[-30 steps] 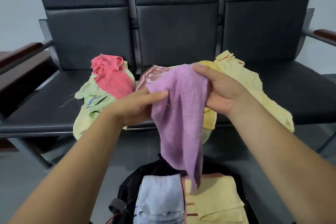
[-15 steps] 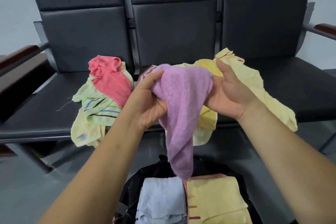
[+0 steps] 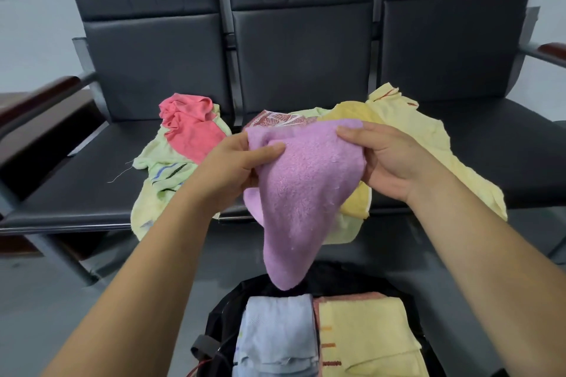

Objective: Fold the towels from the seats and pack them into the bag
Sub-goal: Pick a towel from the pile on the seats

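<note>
A purple towel (image 3: 301, 193) hangs in the air in front of the seats, its tip dangling just above the black bag (image 3: 226, 312). My left hand (image 3: 235, 162) pinches its upper left edge with thumb on top. My right hand (image 3: 386, 159) grips its upper right edge. Inside the bag lie a folded light blue towel (image 3: 275, 333) and a folded yellow towel (image 3: 367, 337). On the seats remain a pink towel (image 3: 193, 128), a green striped towel (image 3: 162, 171), a red patterned towel (image 3: 275, 118), an orange-yellow towel (image 3: 352, 110) and a pale yellow towel (image 3: 435, 144).
A row of three black padded seats (image 3: 92, 174) with metal frame stands ahead. Brown armrests sit at the far left (image 3: 36, 98) and far right (image 3: 551, 50). The floor (image 3: 61, 300) is grey.
My hands have moved apart along the purple towel's top edge, spreading it wider. The towel hangs shorter and more triangular than a second ago.
</note>
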A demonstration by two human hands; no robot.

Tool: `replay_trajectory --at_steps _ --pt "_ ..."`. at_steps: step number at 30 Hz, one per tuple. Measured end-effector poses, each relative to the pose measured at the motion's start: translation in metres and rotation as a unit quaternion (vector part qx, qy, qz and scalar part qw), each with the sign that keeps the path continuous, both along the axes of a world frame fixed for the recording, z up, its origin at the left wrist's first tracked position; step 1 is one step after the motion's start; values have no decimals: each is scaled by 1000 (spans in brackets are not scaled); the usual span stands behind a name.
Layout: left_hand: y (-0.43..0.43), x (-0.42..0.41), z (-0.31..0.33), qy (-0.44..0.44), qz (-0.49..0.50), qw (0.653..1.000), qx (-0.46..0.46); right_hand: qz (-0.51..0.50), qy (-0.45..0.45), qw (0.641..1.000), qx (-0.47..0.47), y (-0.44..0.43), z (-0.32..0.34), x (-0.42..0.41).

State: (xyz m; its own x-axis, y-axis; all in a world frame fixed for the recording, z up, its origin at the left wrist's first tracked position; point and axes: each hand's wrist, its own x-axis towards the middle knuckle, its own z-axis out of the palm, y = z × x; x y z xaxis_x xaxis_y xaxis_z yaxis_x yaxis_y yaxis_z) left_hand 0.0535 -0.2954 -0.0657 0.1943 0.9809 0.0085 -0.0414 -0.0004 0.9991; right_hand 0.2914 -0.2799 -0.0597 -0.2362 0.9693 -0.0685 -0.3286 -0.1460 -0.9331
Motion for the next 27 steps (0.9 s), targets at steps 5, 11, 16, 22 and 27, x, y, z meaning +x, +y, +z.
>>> replay_trajectory --at_steps 5,11,16,22,27 --pt "-1 1 0 -24 65 996 -54 21 71 997 -26 -4 1 -2" --pt "-5 3 -2 -147 24 984 -92 106 -35 994 -18 -10 -3 3" --pt "-1 -10 -10 -11 -31 999 -38 22 -61 998 -1 -5 -7 15" --pt "-2 -10 -7 64 34 997 -23 -12 20 998 -50 -2 -8 11" --pt "0 -4 -5 -25 43 999 1 18 57 998 -16 -2 -2 17"
